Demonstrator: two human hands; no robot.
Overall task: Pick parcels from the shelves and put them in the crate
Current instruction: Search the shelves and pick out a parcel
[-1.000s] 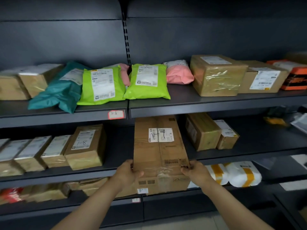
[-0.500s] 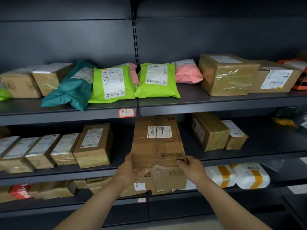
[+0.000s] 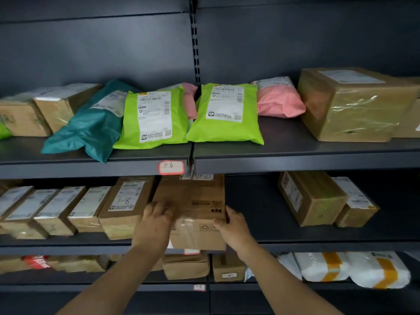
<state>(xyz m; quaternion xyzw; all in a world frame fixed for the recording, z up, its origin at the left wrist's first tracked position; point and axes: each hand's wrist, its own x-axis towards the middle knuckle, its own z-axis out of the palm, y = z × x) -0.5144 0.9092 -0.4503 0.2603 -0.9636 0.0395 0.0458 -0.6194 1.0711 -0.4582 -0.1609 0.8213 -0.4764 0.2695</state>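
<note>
While dark grey shelving (image 3: 295, 153) fills my view, my left hand (image 3: 156, 223) and right hand (image 3: 235, 227) clasp the cardboard box (image 3: 195, 198) just below the 1-6 tag (image 3: 171, 167), its far end hidden behind that tag's shelf edge.

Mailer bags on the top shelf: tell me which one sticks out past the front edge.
The teal bag, left of the green bag labelled E051: its lower corner overhangs the top shelf at the front; the others stop short of it.
</note>
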